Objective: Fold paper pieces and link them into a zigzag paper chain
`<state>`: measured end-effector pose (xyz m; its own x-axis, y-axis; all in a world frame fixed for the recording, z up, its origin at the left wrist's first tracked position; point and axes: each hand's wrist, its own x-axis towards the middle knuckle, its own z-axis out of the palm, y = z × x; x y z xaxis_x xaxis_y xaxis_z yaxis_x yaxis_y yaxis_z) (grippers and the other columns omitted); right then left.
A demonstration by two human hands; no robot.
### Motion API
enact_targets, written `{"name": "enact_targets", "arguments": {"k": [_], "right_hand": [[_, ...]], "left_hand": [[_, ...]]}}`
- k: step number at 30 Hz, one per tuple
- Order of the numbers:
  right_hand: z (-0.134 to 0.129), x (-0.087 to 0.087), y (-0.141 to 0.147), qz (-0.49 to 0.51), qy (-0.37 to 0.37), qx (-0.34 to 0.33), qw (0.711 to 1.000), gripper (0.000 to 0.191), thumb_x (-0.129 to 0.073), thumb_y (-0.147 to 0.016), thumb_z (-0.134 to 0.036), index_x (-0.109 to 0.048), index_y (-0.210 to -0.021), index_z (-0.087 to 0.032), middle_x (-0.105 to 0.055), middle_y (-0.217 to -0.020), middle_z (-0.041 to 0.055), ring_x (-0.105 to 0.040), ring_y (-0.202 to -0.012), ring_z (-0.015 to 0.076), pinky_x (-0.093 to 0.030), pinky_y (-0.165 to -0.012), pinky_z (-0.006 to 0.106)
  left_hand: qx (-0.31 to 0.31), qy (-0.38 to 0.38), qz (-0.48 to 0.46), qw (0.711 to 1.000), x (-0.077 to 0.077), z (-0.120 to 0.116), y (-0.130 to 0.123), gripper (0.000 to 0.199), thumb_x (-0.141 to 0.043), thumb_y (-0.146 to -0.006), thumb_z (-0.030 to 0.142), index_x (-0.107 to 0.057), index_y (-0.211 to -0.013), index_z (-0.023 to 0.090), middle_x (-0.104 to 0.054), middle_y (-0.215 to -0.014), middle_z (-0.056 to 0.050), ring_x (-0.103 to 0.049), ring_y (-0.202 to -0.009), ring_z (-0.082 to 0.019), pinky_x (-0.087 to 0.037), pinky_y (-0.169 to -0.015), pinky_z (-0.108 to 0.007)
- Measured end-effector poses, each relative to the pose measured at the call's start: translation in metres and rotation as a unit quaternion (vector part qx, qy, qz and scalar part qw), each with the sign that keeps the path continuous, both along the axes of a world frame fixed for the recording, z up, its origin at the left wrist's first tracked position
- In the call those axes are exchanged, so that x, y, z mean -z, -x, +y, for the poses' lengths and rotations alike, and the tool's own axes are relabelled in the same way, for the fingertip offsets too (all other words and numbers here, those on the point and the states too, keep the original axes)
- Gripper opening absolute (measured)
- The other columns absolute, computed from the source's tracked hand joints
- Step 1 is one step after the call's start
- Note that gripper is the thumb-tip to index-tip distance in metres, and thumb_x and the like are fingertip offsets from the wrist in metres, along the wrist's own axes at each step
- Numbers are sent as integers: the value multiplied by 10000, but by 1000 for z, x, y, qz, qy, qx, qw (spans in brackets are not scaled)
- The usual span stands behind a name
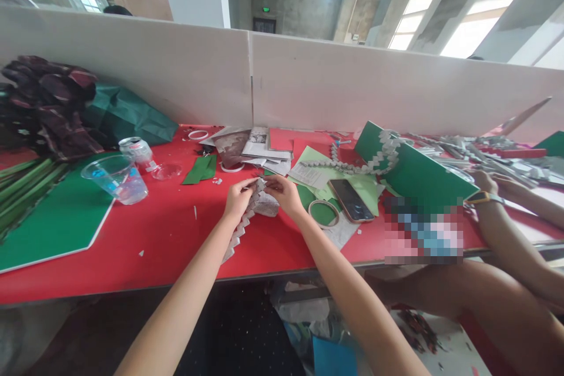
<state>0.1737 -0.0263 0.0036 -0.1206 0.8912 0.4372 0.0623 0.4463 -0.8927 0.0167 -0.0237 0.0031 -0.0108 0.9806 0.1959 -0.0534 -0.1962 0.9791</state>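
Note:
A zigzag chain of folded paper (241, 229) in pale grey runs from my fingers down toward the table's front edge. My left hand (238, 198) pinches its upper end from the left. On the other side, my right hand (284, 192) closes its fingertips on the same end. A crumpled grey-white piece (267, 205) lies just under my right hand. Another zigzag paper chain (343, 165) stretches over papers to the right and up onto a green board (409, 167).
A phone (351, 200) and a tape roll (324, 214) lie right of my hands. Leftward stand a plastic cup (121, 182) and a can (137, 153). A co-worker's hands (487, 185) are at the far right. A white partition (343, 82) borders the red table (176, 229).

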Motion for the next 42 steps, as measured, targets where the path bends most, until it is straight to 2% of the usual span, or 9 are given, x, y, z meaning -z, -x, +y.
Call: {"name": "enact_targets", "arguments": {"k": [3,9,13,15,21,28,37,42], "right_hand": [[1,3,-2,-41,-39,16,998,294,-645,-758,-218,-668,-1049,-191,-655,-870,41,-621,-794,153,-517,-749,284],[-1,4,-5,-119,-94,12,988,359,-572,-844,-183,-634,-1192,-249,-610,-1030,71,-613,-857,162,-516,-809,313],[-2,3,-5,-142,-127,-8,982,405,-533,-879,-190,-577,-1272,-280,-557,-1220,89,-583,-1044,190,-485,-919,337],[-2,2,-5,-156,-131,-16,979,411,-512,-893,-191,-555,-1292,-281,-555,-1254,85,-558,-1110,196,-468,-953,343],[-4,1,-5,-155,-130,-16,979,391,-494,-902,-194,-538,-1286,-253,-593,-1210,78,-601,-997,172,-484,-912,333],[-8,-3,-5,-173,-120,-2,978,382,-494,-895,-202,-550,-1270,-251,-604,-1224,70,-616,-955,171,-477,-905,334],[-9,-5,-6,-184,-102,23,977,384,-537,-879,-224,-587,-1257,-274,-661,-1184,41,-646,-968,200,-480,-896,337],[-10,-5,-6,-179,-93,38,979,353,-542,-890,-271,-610,-1236,-279,-661,-1201,33,-625,-1091,226,-470,-938,350]], "left_hand": [[8,-6,7,1000,-2,-1,-1,314,-674,-689,279,-739,-973,160,-718,-1063,-98,-635,-1038,-264,-460,-945,-385],[13,-7,20,1000,-3,-2,-1,327,-667,-693,276,-735,-992,162,-712,-1086,-90,-630,-1049,-269,-466,-935,-384],[12,-5,15,1000,-3,-2,0,362,-688,-683,302,-727,-1012,156,-712,-1085,-91,-631,-1042,-269,-460,-938,-384],[2,3,3,1000,-3,-2,1,388,-718,-658,321,-726,-1006,150,-716,-1070,-97,-639,-1014,-270,-468,-920,-385],[4,39,-58,998,-7,-4,1,430,-795,-571,373,-732,-930,146,-738,-957,-91,-659,-914,-243,-489,-856,-359],[-6,53,-84,995,-11,-6,1,445,-828,-517,384,-729,-878,144,-740,-877,-82,-664,-823,-219,-507,-778,-336],[13,77,-118,990,-6,-5,3,429,-828,-539,340,-728,-906,140,-741,-852,-73,-664,-737,-176,-506,-735,-304],[24,83,-131,988,-8,-6,3,436,-846,-511,327,-729,-885,134,-743,-844,-79,-662,-721,-168,-503,-723,-296]]}}
